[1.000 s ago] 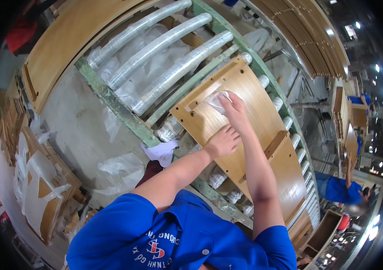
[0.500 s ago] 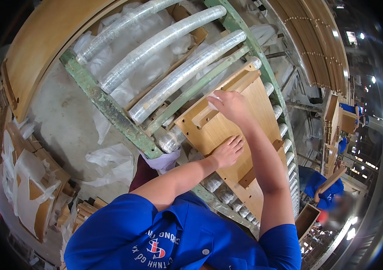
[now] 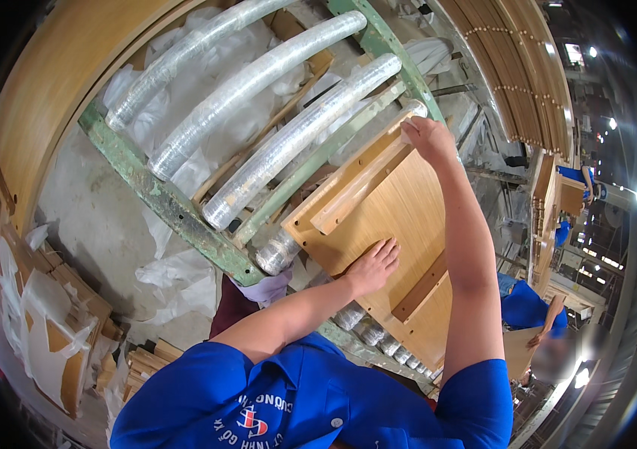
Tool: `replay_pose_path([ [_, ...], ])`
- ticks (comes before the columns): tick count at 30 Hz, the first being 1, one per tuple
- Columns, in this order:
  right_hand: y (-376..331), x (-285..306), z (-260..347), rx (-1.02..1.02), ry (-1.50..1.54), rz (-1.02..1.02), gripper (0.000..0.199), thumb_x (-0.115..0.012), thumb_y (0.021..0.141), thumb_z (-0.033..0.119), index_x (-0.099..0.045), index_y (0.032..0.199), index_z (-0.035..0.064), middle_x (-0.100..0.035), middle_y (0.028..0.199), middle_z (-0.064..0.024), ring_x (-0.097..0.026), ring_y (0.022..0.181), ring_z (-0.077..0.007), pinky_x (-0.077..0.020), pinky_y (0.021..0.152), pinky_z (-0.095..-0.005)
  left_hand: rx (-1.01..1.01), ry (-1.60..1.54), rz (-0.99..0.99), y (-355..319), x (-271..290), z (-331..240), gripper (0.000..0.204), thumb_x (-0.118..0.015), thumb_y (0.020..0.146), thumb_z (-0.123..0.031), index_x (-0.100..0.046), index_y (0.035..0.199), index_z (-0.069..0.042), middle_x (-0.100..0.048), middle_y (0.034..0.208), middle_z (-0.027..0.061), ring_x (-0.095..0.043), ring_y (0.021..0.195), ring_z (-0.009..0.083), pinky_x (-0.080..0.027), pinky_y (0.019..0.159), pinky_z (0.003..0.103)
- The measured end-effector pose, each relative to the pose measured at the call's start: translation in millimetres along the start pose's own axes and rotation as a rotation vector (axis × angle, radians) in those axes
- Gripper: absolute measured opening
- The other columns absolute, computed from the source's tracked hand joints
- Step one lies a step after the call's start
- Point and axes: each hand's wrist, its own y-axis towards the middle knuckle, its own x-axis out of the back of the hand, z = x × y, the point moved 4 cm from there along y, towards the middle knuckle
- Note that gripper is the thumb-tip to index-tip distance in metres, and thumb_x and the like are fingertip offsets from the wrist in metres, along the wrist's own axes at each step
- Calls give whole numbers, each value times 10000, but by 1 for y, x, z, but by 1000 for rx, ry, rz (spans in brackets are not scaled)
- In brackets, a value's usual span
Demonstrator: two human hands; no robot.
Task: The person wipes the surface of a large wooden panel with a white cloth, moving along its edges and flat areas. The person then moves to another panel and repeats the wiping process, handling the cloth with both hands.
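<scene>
While the green-framed roller conveyor (image 3: 131,168) stretches across the scene before you, a big wooden board (image 3: 56,82) lies beyond it at the far left, and a stack of brown boards (image 3: 516,67) sits at the far right. Your wooden panel (image 3: 400,217) rests on the conveyor in front of you, its far edge near the last uncovered rollers (image 3: 258,90). Two strips lie on its face: a pale strip (image 3: 367,191) just inside the far edge and a darker strip (image 3: 421,294) nearer you, toward the right. Your left hand (image 3: 372,267) is spread flat on the panel between them, gripping nothing. Your right hand (image 3: 429,140) is at the panel's far right corner with fingers curled; you cannot tell from here what, if anything, it grasps.
</scene>
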Motion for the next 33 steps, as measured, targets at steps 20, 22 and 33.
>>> replay_pose_path([
  [20, 45, -23, -36, -190, -124, -55, 364, -428, 914, 446, -602, 947, 128, -665, 897, -164, -634, 867, -354, -496, 753, -467, 22, -74, -52, 1, -7, 0, 461, -463, 863, -269, -504, 1268, -51, -344, 1438, 144, -190, 1380, 338, -91, 1130, 471],
  [22, 43, -21, -34, -189, -125, -56, 360, -433, 912, 444, -604, 939, 129, -663, 891, -167, -633, 866, -357, -494, 754, -469, 23, -77, -43, 1, -6, 0, 467, -464, 864, -276, -500, 1273, -53, -340, 1441, 143, -190, 1380, 336, -95, 1129, 471],
  [33, -6, -25, 3, -61, -47, -107, 364, -475, 895, 451, -601, 842, 113, -652, 762, -180, -634, 747, -377, -498, 680, -482, 13, -62, 14, 0, -2, -2, 487, -472, 867, -314, -488, 1288, -70, -343, 1440, 127, -197, 1376, 327, -112, 1132, 456],
])
